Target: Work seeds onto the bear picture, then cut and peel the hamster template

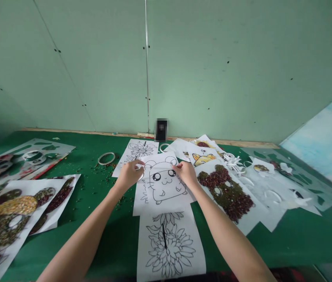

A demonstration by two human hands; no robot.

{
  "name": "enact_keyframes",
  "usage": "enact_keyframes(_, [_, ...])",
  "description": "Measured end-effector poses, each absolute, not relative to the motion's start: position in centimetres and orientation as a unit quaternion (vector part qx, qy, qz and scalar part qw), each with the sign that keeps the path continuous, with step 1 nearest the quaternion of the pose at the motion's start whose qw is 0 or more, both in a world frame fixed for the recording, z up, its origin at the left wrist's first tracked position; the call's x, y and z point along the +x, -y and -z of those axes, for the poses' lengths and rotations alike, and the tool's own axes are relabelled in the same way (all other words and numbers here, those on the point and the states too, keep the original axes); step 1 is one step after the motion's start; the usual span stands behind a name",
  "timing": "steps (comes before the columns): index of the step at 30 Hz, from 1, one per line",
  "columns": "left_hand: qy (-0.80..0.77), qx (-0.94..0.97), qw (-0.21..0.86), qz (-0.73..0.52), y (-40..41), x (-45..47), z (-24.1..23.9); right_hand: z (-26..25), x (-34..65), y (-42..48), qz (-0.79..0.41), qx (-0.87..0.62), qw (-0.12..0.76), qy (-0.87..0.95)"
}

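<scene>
A sheet with a black outline drawing of a hamster point(164, 184) lies on the green table point(115, 231) in front of me. My left hand point(130, 174) is closed at the drawing's left ear, and my right hand point(185, 172) pinches at its right side. A pale strip, probably tape, seems to stretch between the two hands across the hamster's forehead. Below this sheet lies a flower outline drawing point(170, 244), and another flower sheet point(138, 152) lies behind my left hand.
A tape roll point(106, 158) sits left of the sheets. Seed-covered pictures lie at the right point(227, 192) and at the left point(9, 219). Peeled white strips point(234, 161) and loose seeds are scattered about. A small dark object point(161, 130) stands against the green wall.
</scene>
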State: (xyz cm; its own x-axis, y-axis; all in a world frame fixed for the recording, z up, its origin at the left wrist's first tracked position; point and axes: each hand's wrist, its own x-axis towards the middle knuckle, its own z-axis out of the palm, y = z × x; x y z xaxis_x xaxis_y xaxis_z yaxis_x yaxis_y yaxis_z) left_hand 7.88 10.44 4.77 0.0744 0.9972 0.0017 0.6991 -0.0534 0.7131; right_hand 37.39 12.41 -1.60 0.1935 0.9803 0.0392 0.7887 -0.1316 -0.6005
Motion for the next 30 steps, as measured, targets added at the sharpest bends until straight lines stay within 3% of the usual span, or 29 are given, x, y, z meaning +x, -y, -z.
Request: enact_keyframes(30, [-0.603,0.717,0.231,-0.263,-10.4,7.6,-4.5,1.6,36.1,-11.6,-0.161,-0.738,0.221,0.617])
